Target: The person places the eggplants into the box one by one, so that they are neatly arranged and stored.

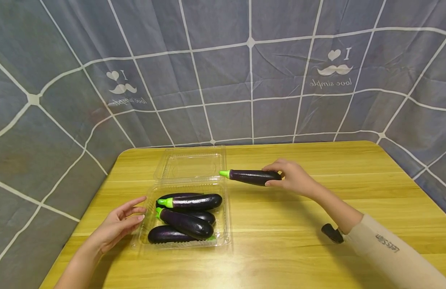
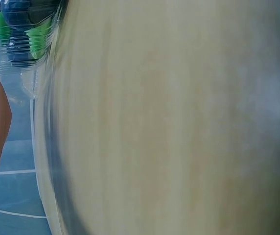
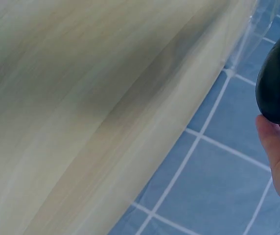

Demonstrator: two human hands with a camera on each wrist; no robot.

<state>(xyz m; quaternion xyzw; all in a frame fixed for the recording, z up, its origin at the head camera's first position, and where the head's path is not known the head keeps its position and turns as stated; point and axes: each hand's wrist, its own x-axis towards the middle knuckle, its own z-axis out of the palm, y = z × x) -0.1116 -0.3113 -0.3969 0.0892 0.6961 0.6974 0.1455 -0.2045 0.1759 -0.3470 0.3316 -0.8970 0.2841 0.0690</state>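
My right hand (image 1: 293,176) pinches the rounded end of an eggplant (image 1: 253,177) between thumb and fingers. This eggplant is level above the table, its green stem toward the clear plastic box (image 1: 228,224). In the right wrist view, the dark end of the held eggplant (image 3: 277,78) shows at the right edge. Several glossy eggplants (image 1: 186,223) lie piled in the box, most stems pointing left. My left hand (image 1: 116,226) is at the box's left side with loosely bent fingers and holds nothing. Whether its fingertips touch the wall, I cannot tell.
The box's clear lid (image 1: 194,164) lies folded back behind it on the wooden table (image 1: 280,249). A grey curtain (image 1: 230,80) with white lines hangs behind and beside the table. Close to the right sleeve is a small dark object (image 1: 332,233).
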